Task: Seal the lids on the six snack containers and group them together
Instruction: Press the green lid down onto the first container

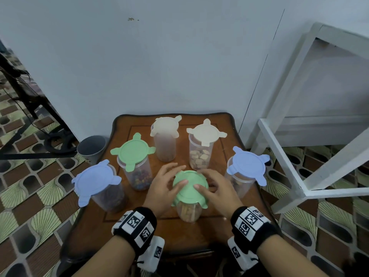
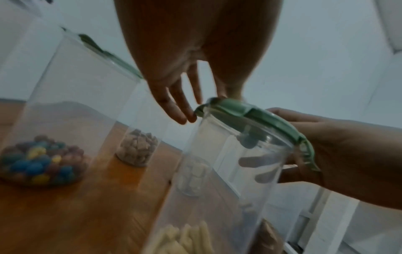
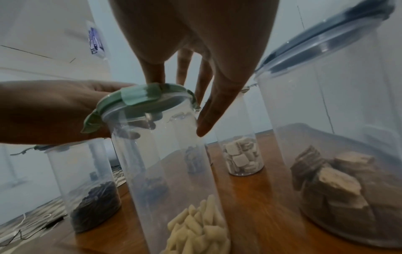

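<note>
The green lid [image 1: 189, 185] sits on the nearest container [image 1: 188, 211], a clear cylinder holding pale stick-shaped snacks, at the front centre of the tabletop [image 1: 219, 232]. No brand, label or legible writing shows on any container; only black-and-white square codes appear on your wristbands [image 1: 137, 224]. Your left hand [image 1: 164, 185] rests on the lid's left side, thumb on top, fingers spread and bent loosely over the rim. Your right hand [image 1: 214, 188] mirrors it on the right side, thumb on the lid, fingers reaching down over the far edge beside the wall of the container. Both wrists are raised above the tabletop. In the wrist views the lid's near flaps hang folded down over the rim. Around it, well apart, stand five further containers: a second green-lidded one [image 1: 135, 166] with coloured sweets, two with cream lids [image 1: 205, 132] at the back, and two with blue lids [image 1: 247, 164] at the left and right edges, their flaps sticking outward.
</note>
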The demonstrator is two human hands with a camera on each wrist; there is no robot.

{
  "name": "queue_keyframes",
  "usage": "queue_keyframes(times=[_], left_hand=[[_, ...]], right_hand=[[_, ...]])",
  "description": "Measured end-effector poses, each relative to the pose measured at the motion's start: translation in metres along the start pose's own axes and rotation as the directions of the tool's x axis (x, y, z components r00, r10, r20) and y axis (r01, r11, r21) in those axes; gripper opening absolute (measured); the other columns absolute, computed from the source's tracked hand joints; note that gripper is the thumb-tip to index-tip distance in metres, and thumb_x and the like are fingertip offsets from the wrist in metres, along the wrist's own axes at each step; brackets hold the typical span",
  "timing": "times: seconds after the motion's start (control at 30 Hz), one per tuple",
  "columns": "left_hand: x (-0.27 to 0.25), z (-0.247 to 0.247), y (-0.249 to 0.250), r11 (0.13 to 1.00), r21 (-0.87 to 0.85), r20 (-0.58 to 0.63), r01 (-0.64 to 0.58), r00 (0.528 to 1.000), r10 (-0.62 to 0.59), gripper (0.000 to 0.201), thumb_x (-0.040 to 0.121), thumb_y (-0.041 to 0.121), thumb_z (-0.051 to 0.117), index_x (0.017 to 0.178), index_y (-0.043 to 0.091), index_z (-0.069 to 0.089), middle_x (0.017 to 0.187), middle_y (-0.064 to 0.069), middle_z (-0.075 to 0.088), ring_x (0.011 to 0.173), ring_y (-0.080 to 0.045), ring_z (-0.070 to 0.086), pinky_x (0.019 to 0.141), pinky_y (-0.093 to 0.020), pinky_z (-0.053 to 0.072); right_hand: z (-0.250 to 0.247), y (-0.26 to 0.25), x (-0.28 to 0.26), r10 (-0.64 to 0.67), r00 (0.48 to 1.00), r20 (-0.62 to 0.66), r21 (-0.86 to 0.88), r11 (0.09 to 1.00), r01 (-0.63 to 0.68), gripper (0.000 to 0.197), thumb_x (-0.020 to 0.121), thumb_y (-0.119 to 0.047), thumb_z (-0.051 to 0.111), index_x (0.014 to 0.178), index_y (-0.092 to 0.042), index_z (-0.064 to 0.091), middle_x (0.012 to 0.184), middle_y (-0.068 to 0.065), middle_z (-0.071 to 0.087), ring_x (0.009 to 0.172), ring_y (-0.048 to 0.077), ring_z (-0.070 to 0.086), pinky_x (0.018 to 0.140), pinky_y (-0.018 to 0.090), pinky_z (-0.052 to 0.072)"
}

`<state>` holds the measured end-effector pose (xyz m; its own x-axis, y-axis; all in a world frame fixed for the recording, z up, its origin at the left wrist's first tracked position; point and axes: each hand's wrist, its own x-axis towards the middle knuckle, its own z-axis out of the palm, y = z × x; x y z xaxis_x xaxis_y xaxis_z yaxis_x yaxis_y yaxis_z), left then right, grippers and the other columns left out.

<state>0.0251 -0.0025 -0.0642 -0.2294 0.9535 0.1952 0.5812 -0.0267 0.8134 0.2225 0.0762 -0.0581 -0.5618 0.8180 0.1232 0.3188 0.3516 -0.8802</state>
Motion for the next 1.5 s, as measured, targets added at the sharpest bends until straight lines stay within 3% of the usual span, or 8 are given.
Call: queue_keyframes(times=[0.1, 0.2, 0.43, 0.7, 0.83, 1.03, 1.23, 1.5], left_hand=[[0.002, -0.023, -0.007, 0.941, 0.253, 0.307, -0.226, 0.941, 0.143, 0.047, 0.091, 0.067, 0.040, 0.129, 0.046, 0.059, 0.149, 0.024, 0.037, 0.143, -0.007, 0.026, 0.113, -0.049, 0.028], [0.007, -0.048, -0.011, 0.860, 0.398, 0.549, -0.319, 0.834, 0.055, 0.057, 0.087, 0.078, 0.021, 0.139, 0.061, 0.034, 0.158, 0.030, 0.016, 0.152, -0.011, -0.004, 0.113, -0.065, 0.008], [0.026, -0.063, 0.006, 0.705, 0.489, 0.743, -0.514, 0.669, -0.028, 0.066, 0.091, 0.065, 0.040, 0.151, 0.052, 0.016, 0.162, 0.023, 0.001, 0.148, -0.005, -0.012, 0.116, -0.054, 0.006], [0.021, -0.055, -0.011, 0.560, 0.458, 0.657, -0.691, 0.687, 0.310, 0.065, 0.090, 0.067, 0.035, 0.145, 0.035, 0.044, 0.150, 0.008, 0.048, 0.136, -0.019, 0.038, 0.098, -0.047, 0.042], [0.021, -0.048, -0.012, 0.626, 0.404, 0.589, -0.667, 0.713, 0.379, 0.061, 0.090, 0.063, 0.040, 0.137, 0.028, 0.056, 0.141, 0.009, 0.058, 0.132, -0.016, 0.044, 0.098, -0.047, 0.043], [0.016, -0.047, -0.018, 0.684, 0.403, 0.538, -0.608, 0.762, 0.361, 0.058, 0.086, 0.065, 0.044, 0.131, 0.031, 0.061, 0.136, 0.009, 0.060, 0.126, -0.015, 0.050, 0.091, -0.045, 0.041], [0.001, -0.039, -0.031, 0.756, 0.398, 0.415, -0.521, 0.837, 0.358, 0.052, 0.086, 0.057, 0.049, 0.132, 0.035, 0.058, 0.136, 0.006, 0.060, 0.126, -0.010, 0.043, 0.089, -0.033, 0.027], [-0.010, -0.029, -0.039, 0.708, 0.454, 0.334, -0.541, 0.840, 0.427, 0.046, 0.099, 0.057, 0.031, 0.131, 0.032, 0.052, 0.121, 0.002, 0.067, 0.119, -0.014, 0.048, 0.083, -0.038, 0.031]], right_hand=[[0.003, 0.005, 0.003, -0.088, 0.996, 0.018, -0.148, 0.985, 0.089, 0.023, 0.088, -0.035, 0.067, 0.109, -0.025, 0.069, 0.125, -0.014, 0.055, 0.112, 0.000, 0.052, 0.083, 0.012, 0.048], [0.001, 0.010, 0.007, -0.117, 0.990, 0.084, -0.229, 0.964, 0.134, 0.028, 0.090, -0.040, 0.062, 0.114, -0.027, 0.069, 0.132, -0.014, 0.053, 0.117, -0.001, 0.049, 0.097, 0.027, 0.046], [-0.026, 0.011, 0.016, -0.010, 0.919, 0.395, -0.178, 0.980, 0.087, 0.081, 0.064, -0.065, 0.075, 0.134, -0.029, 0.056, 0.146, -0.017, 0.037, 0.131, 0.002, 0.039, 0.100, 0.032, 0.048], [-0.027, 0.008, 0.026, -0.112, 0.850, 0.514, -0.380, 0.859, 0.343, 0.086, 0.065, -0.048, 0.082, 0.140, -0.024, 0.048, 0.157, -0.009, 0.024, 0.140, 0.013, 0.029, 0.112, 0.039, 0.034], [-0.025, 0.007, 0.028, -0.132, 0.856, 0.500, -0.531, 0.734, 0.423, 0.088, 0.064, -0.063, 0.073, 0.140, -0.028, 0.047, 0.154, -0.010, 0.030, 0.143, 0.025, 0.023, 0.112, 0.051, 0.028], [-0.019, 0.009, 0.026, -0.285, 0.847, 0.449, -0.402, 0.782, 0.476, 0.083, 0.057, -0.043, 0.087, 0.127, -0.010, 0.062, 0.142, 0.010, 0.050, 0.129, 0.030, 0.046, 0.106, 0.047, 0.040], [-0.014, 0.024, 0.021, -0.292, 0.859, 0.422, -0.313, 0.842, 0.440, 0.081, 0.065, -0.043, 0.081, 0.136, -0.012, 0.054, 0.149, 0.008, 0.041, 0.135, 0.026, 0.039, 0.109, 0.049, 0.035], [-0.018, 0.021, 0.025, -0.279, 0.835, 0.474, -0.318, 0.830, 0.457, 0.083, 0.070, -0.040, 0.078, 0.142, -0.016, 0.044, 0.154, 0.001, 0.032, 0.140, 0.009, 0.023, 0.114, 0.024, 0.018]])
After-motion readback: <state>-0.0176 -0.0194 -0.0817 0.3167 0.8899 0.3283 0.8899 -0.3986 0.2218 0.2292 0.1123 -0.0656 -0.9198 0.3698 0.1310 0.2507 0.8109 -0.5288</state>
